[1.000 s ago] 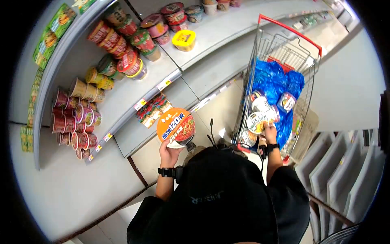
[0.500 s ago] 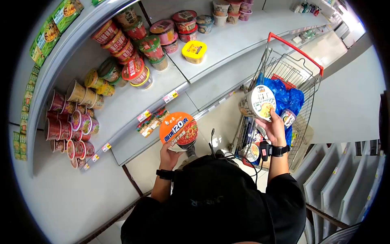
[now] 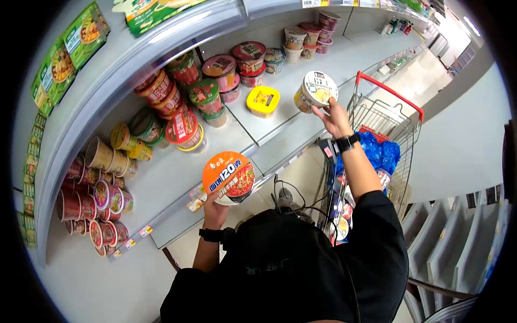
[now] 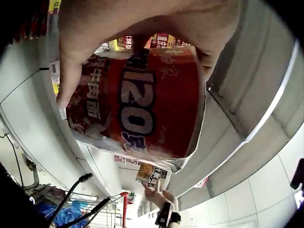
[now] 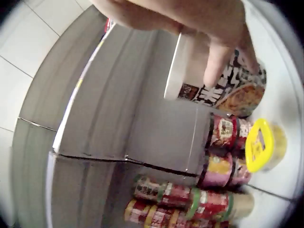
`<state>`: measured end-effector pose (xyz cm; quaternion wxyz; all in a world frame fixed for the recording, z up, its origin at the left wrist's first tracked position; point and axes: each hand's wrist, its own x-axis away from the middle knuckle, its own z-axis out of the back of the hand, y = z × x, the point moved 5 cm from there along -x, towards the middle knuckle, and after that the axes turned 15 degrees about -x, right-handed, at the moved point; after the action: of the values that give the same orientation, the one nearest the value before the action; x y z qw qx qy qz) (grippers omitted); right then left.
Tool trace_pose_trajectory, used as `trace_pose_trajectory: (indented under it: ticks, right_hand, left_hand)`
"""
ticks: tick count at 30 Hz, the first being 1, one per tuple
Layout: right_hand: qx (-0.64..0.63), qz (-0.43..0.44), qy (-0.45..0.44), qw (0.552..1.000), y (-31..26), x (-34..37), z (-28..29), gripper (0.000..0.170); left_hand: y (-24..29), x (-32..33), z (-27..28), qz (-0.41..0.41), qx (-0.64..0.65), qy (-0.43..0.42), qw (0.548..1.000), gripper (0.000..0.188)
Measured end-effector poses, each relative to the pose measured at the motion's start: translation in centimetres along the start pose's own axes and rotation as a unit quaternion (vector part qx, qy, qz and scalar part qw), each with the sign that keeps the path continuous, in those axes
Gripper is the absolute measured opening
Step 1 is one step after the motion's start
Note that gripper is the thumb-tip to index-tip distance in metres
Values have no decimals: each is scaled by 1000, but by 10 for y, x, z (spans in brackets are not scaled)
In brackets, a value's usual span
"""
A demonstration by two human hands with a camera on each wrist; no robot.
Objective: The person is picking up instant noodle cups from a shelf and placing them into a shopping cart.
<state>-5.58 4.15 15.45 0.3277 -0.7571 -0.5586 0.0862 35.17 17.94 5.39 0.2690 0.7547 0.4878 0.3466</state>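
My left hand (image 3: 215, 213) grips an instant noodle bowl with an orange lid (image 3: 228, 175) by its near side, its lid facing up in front of the shelf. In the left wrist view, the fingers and thumb span the noodle bowl (image 4: 137, 107). My right hand (image 3: 337, 120) holds a white-lidded instant noodle cup (image 3: 319, 89) over the shelf's front part, right of a yellow-lidded tub (image 3: 263, 100). In the right wrist view, fingers curl over the printed side of the white-lidded cup (image 5: 223, 90).
Stacked noodle cups (image 3: 110, 199) and bowls crowd the left part of the shelf (image 3: 269, 123). More cups stand at the back. To the right is a shopping cart (image 3: 390, 97) with blue plastic bags (image 3: 379, 153) and noodle cups inside. Cables (image 3: 301, 199) hang before my body.
My right hand has lifted the white-lidded noodle cup out of the cart and carried it forward and left over the shelf. The left hand keeps hold of the orange-lidded bowl.
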Motion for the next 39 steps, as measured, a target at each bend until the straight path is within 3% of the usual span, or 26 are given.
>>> trace_pose_trajectory:
  ticks: [4,8,11,17,21,24,26,29,30,32,35,36,37,39]
  right_hand:
    - [33,21,-40,998,-29,-139,-16,39]
    - [15,22,-37,999,-57,-259,-57,32]
    - [45,68,-66,994,-60,-360,-81,36]
    - [19,84,-76,993,-58,-433,-132,32]
    - [36,61,-100,993,-43,-436,-118,32]
    - [75,23,-107,991,-32,-412,-87,32]
    - [97,-39,-53,993,-29,-390,-42,31]
    - [-32,62,24,997,-56,-231,34,29]
    - [-33,64,27,997,-51,-226,46,28]
    - [-94,238,173,951,-54,-92,114,18]
    - [-110,298,320,892,-37,26,184,15]
    - [-82,285,343,891,-46,18,168,16]
    - [-23,324,396,859,-49,60,219,16]
    - [15,354,492,795,-51,123,283,19]
  left_hand:
    - [-11,-31,-16,13,9,64,998,50]
    - [-14,-64,-40,-27,-61,97,993,52]
    - [-5,-80,-62,-50,-67,149,985,53]
    - [10,-95,-98,-92,-83,203,971,54]
    - [9,-105,-103,-72,-49,199,976,52]
    - [8,-119,-98,-55,-60,182,980,51]
    - [4,-129,-88,-36,-49,156,986,50]
    - [1,-141,-91,-1,-84,101,991,49]
    - [0,-147,-87,-15,-64,97,993,48]
    - [-2,-153,-78,58,-75,38,995,51]
    - [-12,-149,-105,124,-92,-37,987,54]
    - [-2,-159,-110,117,-80,-17,990,56]
    - [-5,-163,-117,156,-94,-92,979,59]
    - [-8,-155,-114,176,-103,-114,972,61]
